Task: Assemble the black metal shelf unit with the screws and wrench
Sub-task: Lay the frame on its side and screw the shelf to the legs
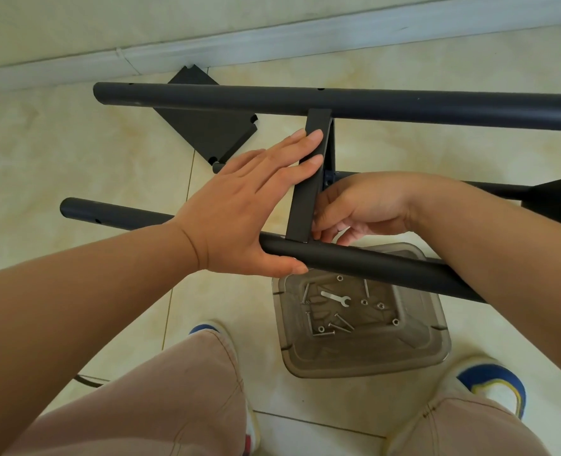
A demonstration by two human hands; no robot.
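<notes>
Three black tubes (371, 105) visible, matte; left hand (239, 205) flat on the shelf edge (307, 185), right hand (364, 209) curled there, contents hidden.

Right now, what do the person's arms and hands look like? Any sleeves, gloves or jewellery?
Both forearms are bare up to the frame edge, with no sleeves showing. The left hand and right hand are bare too: no gloves, rings, watch or bracelets visible. The fingernails are short and unpainted. Lower down, the person wears light pinkish-beige trousers and white shoes with blue and yellow patches.
</notes>
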